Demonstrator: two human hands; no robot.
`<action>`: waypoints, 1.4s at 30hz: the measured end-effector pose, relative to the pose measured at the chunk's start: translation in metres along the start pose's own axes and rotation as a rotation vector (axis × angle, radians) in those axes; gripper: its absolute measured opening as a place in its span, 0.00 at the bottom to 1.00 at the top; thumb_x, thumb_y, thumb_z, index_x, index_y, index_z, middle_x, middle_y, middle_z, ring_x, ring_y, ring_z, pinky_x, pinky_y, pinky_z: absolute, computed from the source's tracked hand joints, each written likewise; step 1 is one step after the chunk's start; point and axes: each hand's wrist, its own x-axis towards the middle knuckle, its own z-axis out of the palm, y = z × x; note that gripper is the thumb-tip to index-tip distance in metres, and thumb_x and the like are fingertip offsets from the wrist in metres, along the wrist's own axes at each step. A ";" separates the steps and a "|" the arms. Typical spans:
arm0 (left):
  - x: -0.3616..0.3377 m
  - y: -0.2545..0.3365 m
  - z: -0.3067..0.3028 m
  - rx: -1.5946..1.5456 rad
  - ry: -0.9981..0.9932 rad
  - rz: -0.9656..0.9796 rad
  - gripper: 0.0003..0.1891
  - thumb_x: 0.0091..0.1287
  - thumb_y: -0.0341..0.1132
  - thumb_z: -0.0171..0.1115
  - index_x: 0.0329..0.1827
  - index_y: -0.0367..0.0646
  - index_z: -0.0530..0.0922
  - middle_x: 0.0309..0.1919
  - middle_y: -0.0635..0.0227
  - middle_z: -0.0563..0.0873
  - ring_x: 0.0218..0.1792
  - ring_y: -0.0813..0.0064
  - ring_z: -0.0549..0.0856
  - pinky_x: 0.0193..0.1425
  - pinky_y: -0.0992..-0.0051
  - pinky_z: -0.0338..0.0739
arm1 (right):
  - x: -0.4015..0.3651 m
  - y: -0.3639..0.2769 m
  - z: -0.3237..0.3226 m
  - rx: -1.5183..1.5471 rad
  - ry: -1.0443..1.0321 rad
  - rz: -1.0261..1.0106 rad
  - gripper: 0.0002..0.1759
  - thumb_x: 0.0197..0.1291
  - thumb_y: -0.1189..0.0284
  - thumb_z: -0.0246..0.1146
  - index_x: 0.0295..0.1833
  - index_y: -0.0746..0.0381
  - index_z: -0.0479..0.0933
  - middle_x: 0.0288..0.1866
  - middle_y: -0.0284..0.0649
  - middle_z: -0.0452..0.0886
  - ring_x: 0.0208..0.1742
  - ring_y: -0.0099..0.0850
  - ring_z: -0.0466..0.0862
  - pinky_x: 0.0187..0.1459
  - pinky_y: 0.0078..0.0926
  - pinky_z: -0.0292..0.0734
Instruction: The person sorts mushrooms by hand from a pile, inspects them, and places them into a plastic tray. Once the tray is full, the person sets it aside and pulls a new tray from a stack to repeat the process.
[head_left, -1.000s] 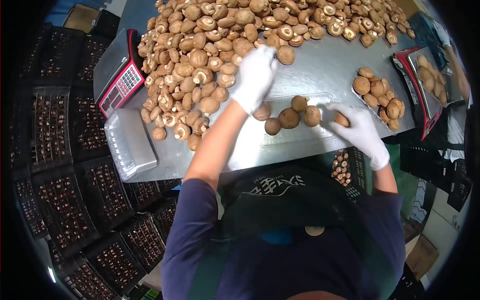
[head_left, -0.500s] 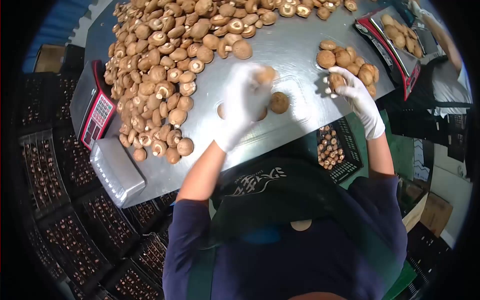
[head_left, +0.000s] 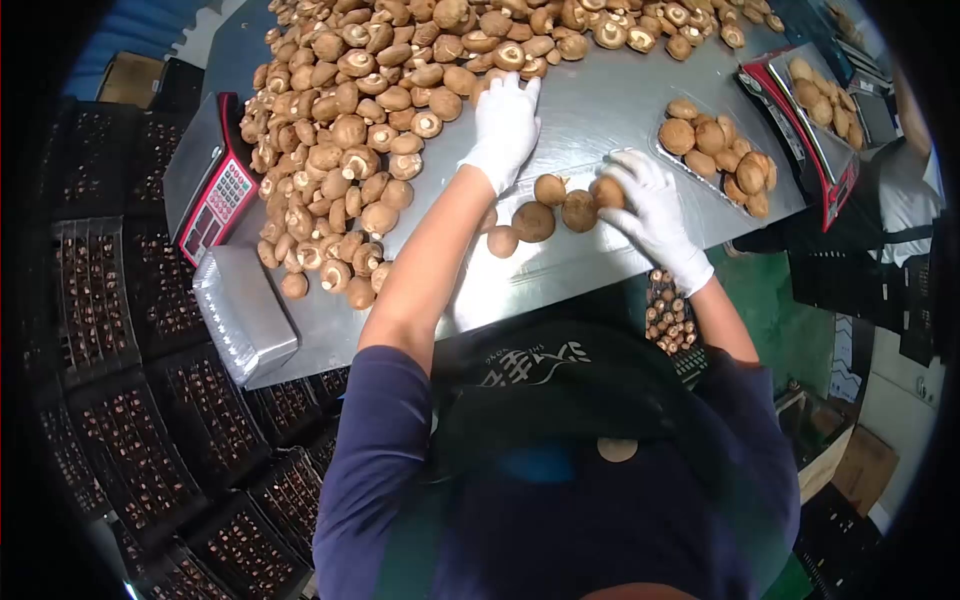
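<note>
My left hand [head_left: 506,128], in a white glove, reaches to the lower edge of the big mushroom pile [head_left: 350,130], its fingertips at the mushrooms; what it grips, if anything, is hidden. My right hand [head_left: 648,208], also gloved, has its fingers curved round a brown mushroom [head_left: 607,192] on the metal table [head_left: 590,262]. Beside it lie a few loose mushrooms, among them a large dark one [head_left: 534,222] and a smaller pale one [head_left: 502,241]. Farther right, a clear tray holds several mushrooms [head_left: 705,135].
A red-edged scale [head_left: 222,195] and a stack of clear trays [head_left: 240,315] stand at the left. Another scale [head_left: 835,185] bears mushrooms at the right, near a co-worker [head_left: 905,165]. Dark crates [head_left: 110,400] fill the lower left; one crate [head_left: 690,362] sits below the table edge.
My left hand has moved up to the pile and no longer has its mushroom. My right hand has moved left from the tray to the loose mushrooms. The view has shifted slightly.
</note>
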 end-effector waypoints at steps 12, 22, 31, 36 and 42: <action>-0.103 0.006 -0.074 -0.579 -0.180 -0.244 0.25 0.53 0.37 0.69 0.54 0.40 0.76 0.47 0.55 0.81 0.49 0.54 0.80 0.56 0.66 0.75 | 0.093 0.007 0.005 0.163 0.067 -0.004 0.24 0.61 0.63 0.62 0.59 0.63 0.75 0.57 0.45 0.79 0.60 0.42 0.76 0.61 0.39 0.69; -0.129 0.008 -0.062 -0.321 -0.304 0.004 0.38 0.57 0.43 0.68 0.67 0.31 0.65 0.49 0.48 0.78 0.51 0.49 0.77 0.58 0.60 0.72 | 0.208 -0.008 0.081 -0.297 0.057 -0.203 0.22 0.49 0.72 0.66 0.54 0.62 0.76 0.44 0.47 0.75 0.48 0.43 0.78 0.45 0.40 0.74; -0.052 -0.045 -0.036 -0.291 0.268 -0.047 0.21 0.65 0.39 0.60 0.58 0.37 0.77 0.52 0.53 0.80 0.54 0.54 0.79 0.59 0.63 0.74 | 0.114 -0.022 0.005 0.424 0.044 0.205 0.22 0.48 0.64 0.69 0.49 0.61 0.76 0.45 0.43 0.82 0.50 0.43 0.82 0.51 0.34 0.76; -0.002 -0.049 -0.013 0.064 0.109 -0.143 0.13 0.59 0.35 0.66 0.46 0.41 0.81 0.40 0.56 0.80 0.45 0.57 0.82 0.49 0.61 0.77 | 0.019 -0.032 -0.034 0.321 -0.010 0.248 0.25 0.46 0.66 0.74 0.50 0.59 0.75 0.45 0.43 0.82 0.48 0.43 0.82 0.51 0.34 0.75; -0.014 -0.055 0.004 -0.076 0.272 -0.043 0.09 0.56 0.32 0.67 0.39 0.41 0.80 0.37 0.57 0.80 0.42 0.56 0.82 0.45 0.62 0.78 | -0.036 -0.027 -0.008 -0.022 0.007 0.079 0.28 0.41 0.65 0.77 0.50 0.58 0.75 0.46 0.36 0.79 0.50 0.37 0.79 0.48 0.35 0.71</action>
